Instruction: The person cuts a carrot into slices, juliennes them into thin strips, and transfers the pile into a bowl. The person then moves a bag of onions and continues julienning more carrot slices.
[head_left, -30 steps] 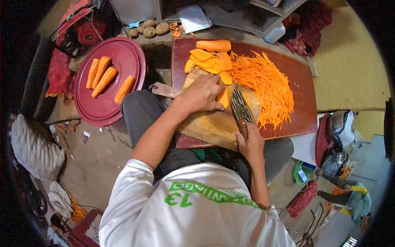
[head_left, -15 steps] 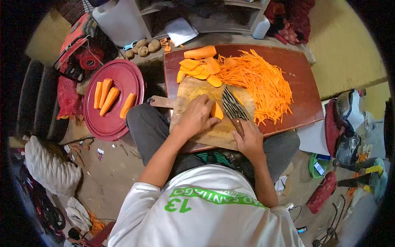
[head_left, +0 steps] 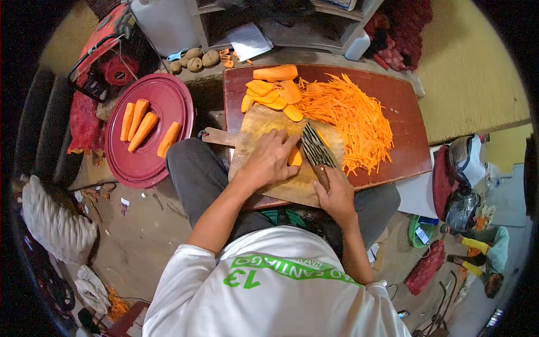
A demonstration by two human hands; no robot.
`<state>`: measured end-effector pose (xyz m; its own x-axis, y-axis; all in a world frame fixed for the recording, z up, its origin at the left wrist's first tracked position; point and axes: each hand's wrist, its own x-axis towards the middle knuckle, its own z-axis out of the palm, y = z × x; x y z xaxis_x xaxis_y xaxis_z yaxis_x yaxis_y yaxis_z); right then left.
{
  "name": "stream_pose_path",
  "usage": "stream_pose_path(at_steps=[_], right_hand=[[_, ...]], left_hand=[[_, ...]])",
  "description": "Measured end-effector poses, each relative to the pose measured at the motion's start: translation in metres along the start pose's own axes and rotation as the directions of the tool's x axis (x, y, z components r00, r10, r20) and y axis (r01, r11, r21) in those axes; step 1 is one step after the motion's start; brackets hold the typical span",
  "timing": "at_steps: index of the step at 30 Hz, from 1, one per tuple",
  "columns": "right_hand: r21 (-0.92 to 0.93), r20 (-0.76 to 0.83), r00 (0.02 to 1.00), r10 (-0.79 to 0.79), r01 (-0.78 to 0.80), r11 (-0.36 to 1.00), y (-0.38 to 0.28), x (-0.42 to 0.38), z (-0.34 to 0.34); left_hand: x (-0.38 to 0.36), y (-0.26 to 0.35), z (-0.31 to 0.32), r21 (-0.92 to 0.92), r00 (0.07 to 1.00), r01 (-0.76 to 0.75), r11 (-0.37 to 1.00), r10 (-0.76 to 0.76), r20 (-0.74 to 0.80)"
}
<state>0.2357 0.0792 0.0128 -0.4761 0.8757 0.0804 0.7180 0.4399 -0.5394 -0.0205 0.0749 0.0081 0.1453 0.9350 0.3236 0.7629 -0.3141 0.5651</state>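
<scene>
My right hand (head_left: 338, 196) grips the brown handle of a knife (head_left: 316, 147) with a black-and-white striped blade. The blade leans across the right part of a wooden cutting board (head_left: 264, 188). Under the fingers of my left hand (head_left: 272, 156) is a piece of carrot (head_left: 295, 157), held down on the board close to the blade; part of it is hidden by the hand. Thick carrot slices (head_left: 269, 96) and a larger carrot chunk (head_left: 275, 73) rest beyond the board. A big heap of carrot strips (head_left: 353, 121) spreads to the right.
The board lies on a dark red tabletop (head_left: 412, 137) over my lap. To the left, several peeled carrots (head_left: 143, 132) sit on a round red lid (head_left: 185, 92). Potatoes (head_left: 195, 63) lie behind. A sack (head_left: 56, 224) stands at left. Another person with yellow sleeves (head_left: 474, 245) is at far right.
My left fingers have stretched further forward over the carrot piece. The knife blade has shifted slightly left, closer to that hand. The whole view has tilted a little.
</scene>
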Motion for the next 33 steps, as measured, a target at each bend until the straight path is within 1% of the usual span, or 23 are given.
stream_pose_path(at_steps=[2,5,8,11,14,17,20,23,24,27,28,31,33], right_hand=[[-0.036,0.028,1.000,-0.005,0.006,0.999,0.003,0.000,0.001],[-0.060,0.037,0.999,-0.003,0.005,0.998,0.005,0.002,0.003],[-0.054,0.021,1.000,0.013,-0.012,0.998,0.002,0.003,0.004],[-0.045,0.014,1.000,0.014,-0.013,0.999,0.002,0.001,0.005],[-0.063,0.015,1.000,-0.002,0.003,0.998,0.006,0.000,0.005],[-0.075,0.016,1.000,0.006,-0.005,0.997,0.005,0.000,0.004],[-0.058,0.004,1.000,0.014,-0.014,0.998,-0.001,-0.001,0.003],[-0.009,-0.004,1.000,-0.006,0.006,1.000,-0.003,0.001,0.001],[0.013,-0.002,1.000,-0.014,0.014,1.000,-0.003,0.001,0.000],[-0.064,-0.038,0.997,-0.072,0.069,0.996,0.005,0.000,0.004],[-0.069,-0.041,0.996,-0.077,0.074,0.995,0.006,0.000,0.004],[-0.057,-0.035,0.997,-0.061,0.059,0.997,0.005,-0.006,0.004],[-0.009,-0.027,0.999,-0.040,0.040,0.999,0.004,-0.002,0.005]], left_hand=[[-0.002,-0.006,0.005,-0.025,0.998,-0.008,1.000,0.006,-0.057],[-0.002,-0.012,0.003,-0.113,0.996,0.001,0.994,-0.011,-0.088],[-0.002,-0.013,0.002,-0.165,0.997,0.009,0.986,-0.021,-0.074],[-0.007,-0.016,0.009,-0.264,0.993,0.066,0.962,-0.089,-0.078],[-0.006,-0.018,0.006,-0.409,0.988,0.099,0.907,-0.137,-0.065],[0.001,-0.026,0.005,-0.474,0.949,0.163,0.865,-0.269,-0.163],[0.020,-0.046,-0.008,-0.420,0.922,0.043,0.907,-0.198,-0.333],[0.033,-0.061,-0.008,-0.484,0.901,0.202,0.852,-0.355,-0.250],[0.033,-0.065,-0.006,-0.445,0.906,0.168,0.880,-0.315,-0.282],[0.029,-0.069,0.004,-0.324,0.917,0.070,0.943,-0.189,-0.352],[0.027,-0.070,0.005,-0.251,0.918,0.027,0.968,-0.123,-0.377],[0.022,-0.070,0.008,-0.155,0.926,-0.030,0.987,-0.031,-0.377],[0.021,-0.067,0.004,-0.101,0.945,-0.040,0.994,0.005,-0.326]])
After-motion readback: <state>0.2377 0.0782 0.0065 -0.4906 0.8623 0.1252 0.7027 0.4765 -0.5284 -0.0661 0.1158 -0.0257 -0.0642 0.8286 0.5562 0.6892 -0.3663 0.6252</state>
